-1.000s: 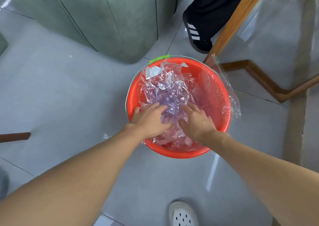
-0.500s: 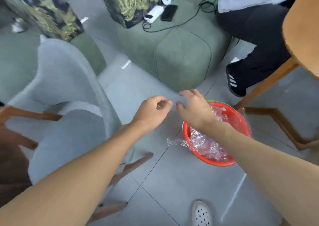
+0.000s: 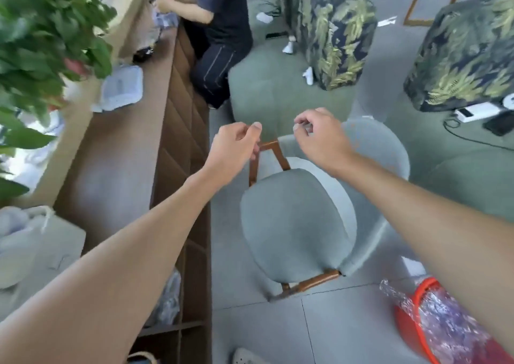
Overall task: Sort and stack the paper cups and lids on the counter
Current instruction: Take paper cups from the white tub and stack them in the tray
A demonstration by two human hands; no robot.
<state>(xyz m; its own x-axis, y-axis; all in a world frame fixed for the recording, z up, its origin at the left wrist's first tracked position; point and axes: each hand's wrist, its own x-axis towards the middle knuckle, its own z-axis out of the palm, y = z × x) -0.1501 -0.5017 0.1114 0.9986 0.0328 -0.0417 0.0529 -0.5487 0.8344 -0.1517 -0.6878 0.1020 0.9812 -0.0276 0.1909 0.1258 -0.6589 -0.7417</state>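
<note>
My left hand [image 3: 236, 146] and my right hand [image 3: 319, 138] hover side by side in the air above a grey chair [image 3: 294, 224], to the right of the brown counter [image 3: 116, 152]. Both have curled fingers with the thumb near the index finger, and I see nothing held in either. No paper cups or lids are plainly visible; the view is blurred. A white lidded container [image 3: 122, 88] lies on the counter farther back. A pale bag with white contents [image 3: 25, 241] sits on the counter at the near left.
A red basin [image 3: 417, 294] stuffed with clear plastic wrap stands on the floor at the lower right. A seated person [image 3: 219, 29] works at the counter's far end. Green leaves [image 3: 41, 35] hang at the left. Leaf-patterned and green seats fill the back.
My hands have left the plastic wrap in the red basin and risen into the air. The view has swung left and up from the basin to the chair and counter.
</note>
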